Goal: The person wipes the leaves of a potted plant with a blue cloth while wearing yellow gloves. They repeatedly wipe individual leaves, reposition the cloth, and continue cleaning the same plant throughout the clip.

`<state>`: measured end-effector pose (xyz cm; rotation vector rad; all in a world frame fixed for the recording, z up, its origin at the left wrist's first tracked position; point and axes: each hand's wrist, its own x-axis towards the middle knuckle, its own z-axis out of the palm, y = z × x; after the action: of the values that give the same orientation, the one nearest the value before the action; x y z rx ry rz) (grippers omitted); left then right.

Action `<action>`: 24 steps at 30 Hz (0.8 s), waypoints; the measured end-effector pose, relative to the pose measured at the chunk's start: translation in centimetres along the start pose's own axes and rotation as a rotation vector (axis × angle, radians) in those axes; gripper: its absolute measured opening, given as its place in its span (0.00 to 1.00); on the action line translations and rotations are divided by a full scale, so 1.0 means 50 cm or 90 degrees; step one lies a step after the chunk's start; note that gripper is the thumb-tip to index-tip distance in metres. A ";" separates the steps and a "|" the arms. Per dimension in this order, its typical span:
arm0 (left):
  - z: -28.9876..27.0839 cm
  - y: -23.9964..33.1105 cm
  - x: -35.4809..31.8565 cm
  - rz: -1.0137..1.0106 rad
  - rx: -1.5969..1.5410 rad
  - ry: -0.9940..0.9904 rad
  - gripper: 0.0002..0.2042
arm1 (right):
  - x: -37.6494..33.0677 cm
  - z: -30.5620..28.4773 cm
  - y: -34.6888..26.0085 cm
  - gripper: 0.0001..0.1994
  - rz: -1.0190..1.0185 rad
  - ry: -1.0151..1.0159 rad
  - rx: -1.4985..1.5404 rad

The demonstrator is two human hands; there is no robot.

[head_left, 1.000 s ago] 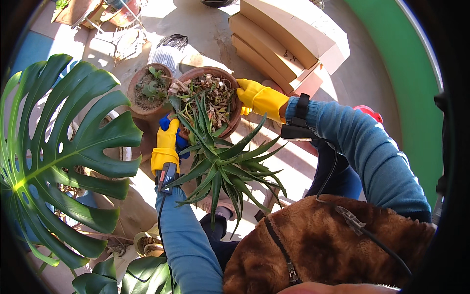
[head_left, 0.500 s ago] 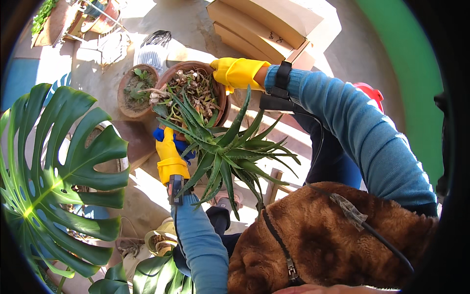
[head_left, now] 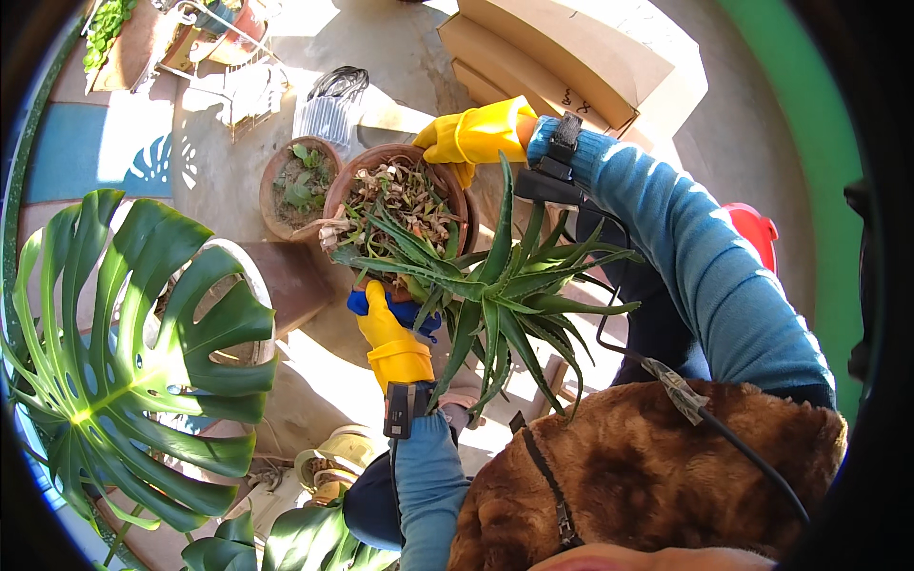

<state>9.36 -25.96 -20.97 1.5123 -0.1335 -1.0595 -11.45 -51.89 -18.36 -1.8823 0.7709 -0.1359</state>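
A monstera leaf [head_left: 124, 390] spreads across the left side, and a cardboard box [head_left: 571, 67] stands on the floor beyond the right hand. The right arm [head_left: 685, 219], in a blue sleeve, comes in from the lower right and angles far forward and leftward. The left arm [head_left: 428, 476] runs up from the lower edge, nearly straight ahead. An aloe [head_left: 495, 300] fans its leaves between the arms, over the near right side of the pot [head_left: 384, 150], which lies ahead of the person, between both hands, and holds dry scraps [head_left: 400, 195]. A small pot [head_left: 276, 217] stands just left of it. The right hand [head_left: 471, 136], in a yellow glove, grips the pot's far right rim, wrist level with the forearm, fingers bent down over the edge. The left hand [head_left: 392, 338], gloved alike, points forward at the pot's near side, one finger against it; a blue thing [head_left: 411, 312] hides the rest, so its grip cannot be told. A black strap [head_left: 564, 138] circles the right wrist.
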 end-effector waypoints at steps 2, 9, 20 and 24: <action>0.003 0.011 -0.005 -0.001 -0.027 -0.033 0.12 | -0.007 -0.017 0.020 0.23 -0.012 -0.015 0.060; 0.022 0.043 -0.031 -0.056 0.040 0.015 0.12 | -0.167 -0.149 0.016 0.25 -0.060 0.119 0.171; -0.135 0.033 -0.242 -0.054 0.060 -0.013 0.12 | -0.538 -0.025 -0.256 0.28 -0.229 0.113 0.413; -0.172 -0.007 -0.343 0.007 -0.048 -0.085 0.15 | -0.636 0.178 -0.346 0.25 -0.058 -0.102 0.383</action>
<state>5.07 -8.86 -13.45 1.3711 -0.1930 -1.1439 -24.92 -22.66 0.47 -1.3346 0.4639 -0.2415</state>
